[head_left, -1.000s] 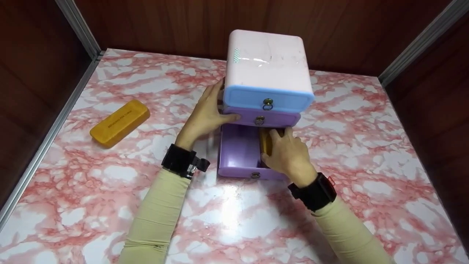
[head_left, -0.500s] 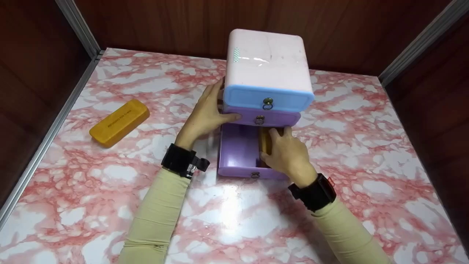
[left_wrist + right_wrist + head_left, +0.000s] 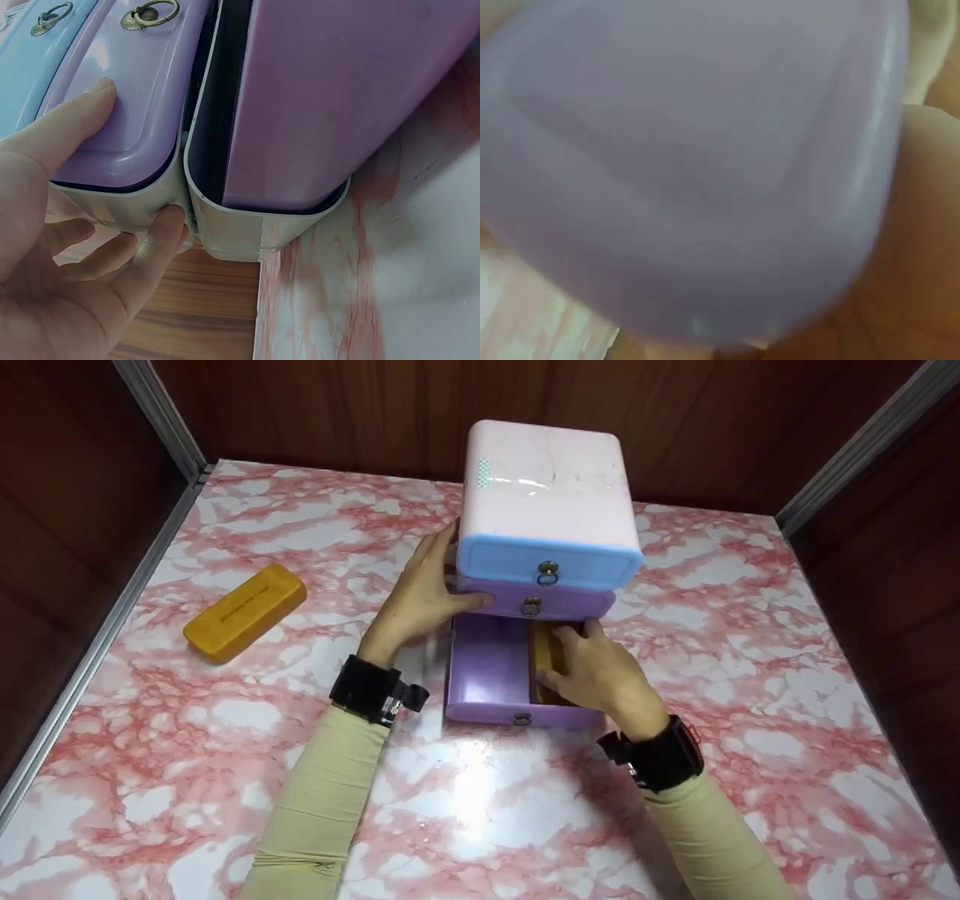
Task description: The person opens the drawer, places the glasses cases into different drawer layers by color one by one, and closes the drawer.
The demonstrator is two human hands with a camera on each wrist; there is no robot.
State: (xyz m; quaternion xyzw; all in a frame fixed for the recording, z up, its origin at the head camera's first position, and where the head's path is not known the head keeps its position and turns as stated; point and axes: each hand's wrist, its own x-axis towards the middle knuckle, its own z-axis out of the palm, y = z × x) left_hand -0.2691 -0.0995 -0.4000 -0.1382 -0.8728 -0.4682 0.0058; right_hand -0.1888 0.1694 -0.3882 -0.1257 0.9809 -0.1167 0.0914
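A pale pink drawer cabinet [image 3: 551, 487] has a blue top drawer [image 3: 517, 561], a purple middle drawer [image 3: 577, 604] and a purple bottom drawer [image 3: 487, 660] that is pulled out. My left hand [image 3: 420, 596] grips the cabinet's left side, thumb against the middle drawer's front; the left wrist view shows the fingers [image 3: 161, 232] along the side wall. Inside the bottom drawer, at its right, lies a brownish-yellow oblong case [image 3: 541, 652]. Over it is my right hand [image 3: 604, 675], thumb resting across its top, other fingertips partly hidden. The drawer's purple front [image 3: 705, 172] fills most of the right wrist view.
Another yellow oblong case [image 3: 246, 613], with small blurred lettering, lies on the marbled red-and-white table [image 3: 360, 825] at left. Dark wood-look panels [image 3: 337, 420] with metal edging enclose the back and sides. Small ring pulls [image 3: 523, 719] hang on the drawer fronts.
My right hand has shifted slightly right; its thumb has gone from the case's left edge onto its top, while the case stays in the drawer. My left hand has not moved.
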